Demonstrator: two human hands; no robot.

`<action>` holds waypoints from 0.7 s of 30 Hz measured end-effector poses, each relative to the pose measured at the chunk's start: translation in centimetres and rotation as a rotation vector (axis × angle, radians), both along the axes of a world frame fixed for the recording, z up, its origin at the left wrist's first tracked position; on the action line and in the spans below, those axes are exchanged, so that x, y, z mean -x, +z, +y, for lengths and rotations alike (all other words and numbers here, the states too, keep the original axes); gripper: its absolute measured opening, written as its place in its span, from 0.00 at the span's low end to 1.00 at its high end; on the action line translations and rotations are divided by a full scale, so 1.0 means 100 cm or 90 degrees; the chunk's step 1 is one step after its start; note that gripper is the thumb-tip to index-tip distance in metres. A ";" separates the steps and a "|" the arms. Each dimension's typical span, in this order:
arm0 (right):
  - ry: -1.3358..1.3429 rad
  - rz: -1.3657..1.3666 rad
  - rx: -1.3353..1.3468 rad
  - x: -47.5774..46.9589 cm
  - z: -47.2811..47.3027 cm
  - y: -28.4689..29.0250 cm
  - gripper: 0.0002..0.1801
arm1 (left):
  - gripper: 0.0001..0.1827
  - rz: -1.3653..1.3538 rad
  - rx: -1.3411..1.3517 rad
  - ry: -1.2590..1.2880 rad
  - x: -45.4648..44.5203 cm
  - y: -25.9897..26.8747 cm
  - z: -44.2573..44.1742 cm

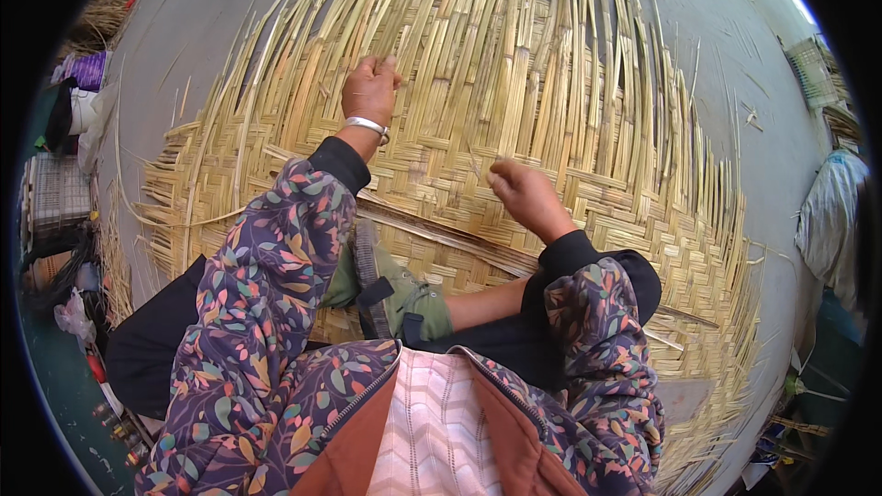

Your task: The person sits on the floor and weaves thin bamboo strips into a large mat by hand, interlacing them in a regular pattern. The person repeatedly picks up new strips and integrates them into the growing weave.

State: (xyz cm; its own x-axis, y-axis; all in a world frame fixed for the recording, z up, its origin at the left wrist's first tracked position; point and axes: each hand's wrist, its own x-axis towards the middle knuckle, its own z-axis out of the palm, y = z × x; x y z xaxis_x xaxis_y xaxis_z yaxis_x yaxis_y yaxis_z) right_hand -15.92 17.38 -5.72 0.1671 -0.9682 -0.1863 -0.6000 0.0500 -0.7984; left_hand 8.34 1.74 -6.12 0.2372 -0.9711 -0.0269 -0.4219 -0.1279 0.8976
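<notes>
A large mat of woven split cane or bamboo strips (441, 172) spreads over the floor under and in front of me. Its near part is woven tight, while the far strips lie loose and fan outward. My left hand (371, 93), with a silver bracelet at the wrist, is over the loose strips, fingers curled; whether it grips a strip is unclear. Lower and to the right, my right hand (527, 194) is above the woven part with its fingertips together, slightly blurred; I cannot tell if a thin strip is in them. Several loose split strips (448, 234) lie across the mat near my green shoe.
Grey floor (744, 76) surrounds the mat, with cane scraps on it. Along the left edge are a bundle of dry stalks (103, 17), a purple package (88, 70) and a plastic crate (58, 193). A pale plastic sack (830, 213) stands at the right.
</notes>
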 end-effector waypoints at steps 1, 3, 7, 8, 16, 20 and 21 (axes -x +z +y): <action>-0.068 -0.062 0.033 0.009 -0.017 -0.003 0.18 | 0.15 -0.041 -0.029 -0.027 0.007 0.000 -0.002; -0.225 -0.138 0.061 0.026 -0.048 -0.012 0.18 | 0.16 -0.122 -0.067 -0.089 0.017 0.000 -0.005; -0.356 -0.094 0.006 0.065 -0.084 -0.028 0.20 | 0.17 -0.181 -0.124 -0.183 0.040 -0.009 -0.017; -0.363 -0.086 -0.025 0.071 -0.088 -0.033 0.20 | 0.16 -0.168 -0.116 -0.178 0.049 -0.017 -0.021; -0.301 0.049 0.024 0.087 -0.091 -0.028 0.19 | 0.17 -0.112 -0.220 -0.199 0.086 -0.065 -0.045; -0.302 -0.007 -0.019 0.092 -0.094 -0.032 0.16 | 0.13 -0.052 -0.324 -0.212 0.089 -0.045 -0.048; -0.299 -0.025 -0.033 0.090 -0.095 -0.032 0.16 | 0.14 0.000 -0.366 -0.188 0.091 -0.037 -0.047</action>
State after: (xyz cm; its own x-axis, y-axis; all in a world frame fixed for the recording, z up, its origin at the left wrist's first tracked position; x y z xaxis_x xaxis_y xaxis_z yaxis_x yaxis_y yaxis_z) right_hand -24.97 7.92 -8.90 -0.2795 -0.9301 -0.2384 -0.4724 0.3494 -0.8092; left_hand -0.73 -2.99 -9.81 -0.0375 -0.8264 -0.5618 -0.5133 -0.4664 0.7204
